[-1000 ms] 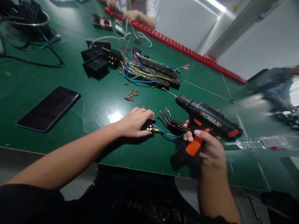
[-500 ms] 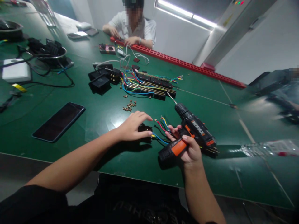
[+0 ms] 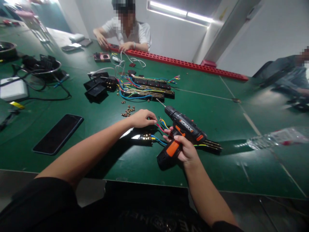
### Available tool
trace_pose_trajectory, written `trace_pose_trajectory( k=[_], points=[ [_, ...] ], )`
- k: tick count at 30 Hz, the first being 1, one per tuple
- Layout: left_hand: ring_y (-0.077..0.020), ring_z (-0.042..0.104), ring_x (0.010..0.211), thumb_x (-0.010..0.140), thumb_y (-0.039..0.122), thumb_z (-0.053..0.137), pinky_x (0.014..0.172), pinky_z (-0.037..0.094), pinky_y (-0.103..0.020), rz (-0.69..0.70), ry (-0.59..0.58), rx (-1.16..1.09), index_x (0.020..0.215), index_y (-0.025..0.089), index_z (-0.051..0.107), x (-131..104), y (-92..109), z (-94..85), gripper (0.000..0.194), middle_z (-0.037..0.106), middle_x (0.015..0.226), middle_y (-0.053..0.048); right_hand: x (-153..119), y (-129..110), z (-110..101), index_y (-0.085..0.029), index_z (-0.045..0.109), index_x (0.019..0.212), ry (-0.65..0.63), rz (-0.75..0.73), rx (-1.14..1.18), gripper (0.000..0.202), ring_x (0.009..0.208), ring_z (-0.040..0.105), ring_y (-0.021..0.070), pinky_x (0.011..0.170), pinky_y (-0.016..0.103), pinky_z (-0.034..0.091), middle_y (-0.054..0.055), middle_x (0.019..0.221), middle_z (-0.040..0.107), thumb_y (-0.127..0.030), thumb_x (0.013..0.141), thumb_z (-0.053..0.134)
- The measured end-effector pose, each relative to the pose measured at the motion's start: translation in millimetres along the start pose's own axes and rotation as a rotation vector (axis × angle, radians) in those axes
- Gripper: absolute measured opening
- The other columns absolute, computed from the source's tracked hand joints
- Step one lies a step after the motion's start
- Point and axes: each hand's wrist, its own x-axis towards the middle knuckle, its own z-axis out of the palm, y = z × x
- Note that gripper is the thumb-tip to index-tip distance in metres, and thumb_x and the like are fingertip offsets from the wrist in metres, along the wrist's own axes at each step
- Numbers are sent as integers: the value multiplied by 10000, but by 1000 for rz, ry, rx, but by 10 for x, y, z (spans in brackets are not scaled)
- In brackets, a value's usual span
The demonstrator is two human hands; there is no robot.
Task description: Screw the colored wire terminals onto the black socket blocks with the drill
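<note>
Reference: clock centred on the black terminal block point(image 3: 142, 138), with 12 at the far side of the bench point(image 3: 135, 170).

Change from the preceding frame: the left hand point(image 3: 145, 118) has moved off the terminal block, which now lies exposed, and is positioned at 12 o'clock, at the end of the red wire point(image 3: 160, 128). Its fingers are curled, thumb and forefinger close together; whether they pinch the wire cannot be determined. The right hand point(image 3: 187, 153) continues to grasp the cordless drill point(image 3: 186, 125), thumb across the orange handle, between 2 and 3 o'clock. The bit points between 10 and 11.

Count:
- Terminal block: one, with blue and yellow wires at its 3 o'clock end.
- Drill: one.
- Lone wired strip point(image 3: 213, 146): one, at 3 o'clock, partly behind the drill.
- Wired strips point(image 3: 151, 92): at least two, at 12 o'clock.
- Screws point(image 3: 127, 111): more than ten, overlapping, at 11 o'clock.
- Black housings point(image 3: 96, 94): at least three, between 10 and 11.
- Phone point(image 3: 58, 133): one, at 9 o'clock.
- Bottle point(image 3: 275, 138): one, blurred, at 3 o'clock.
- Co-workers: two, at 12 and 2.
</note>
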Motion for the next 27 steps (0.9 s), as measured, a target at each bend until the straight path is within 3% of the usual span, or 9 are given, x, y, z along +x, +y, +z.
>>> trace_pose_trajectory(
  k=[5,11,23,27],
  points=[
    [-181,724,870,879,316,666,788,475,-261,8,-22,15,973,173,814,47,49,-35,226,814,949,-42,19,18,16,-227,719,1118,-34,-19,-44,552,1203,700,287,1161,527,524,33,1040,767,-234,586,869],
    [-188,725,862,857,311,676,788,475,-279,38,-8,15,929,186,807,5,99,-122,195,806,911,-30,4,1,44,-229,704,1186,-62,-31,-57,597,1199,708,279,1193,508,502,40,1092,770,-226,606,846],
    [-195,724,877,897,334,690,804,480,-308,54,30,11,961,215,802,-423,286,-103,176,813,932,-27,-28,3,73,-242,708,1186,-7,17,-34,641,1188,712,288,1182,547,506,42,1111,765,-172,567,861],
    [-235,669,997,826,406,789,906,468,-357,113,60,38,1091,212,752,-623,329,-50,330,782,1055,-45,-35,1,70,-229,716,1159,0,25,-57,618,1145,725,289,1150,556,538,48,1098,767,-188,562,870]
  ],
)
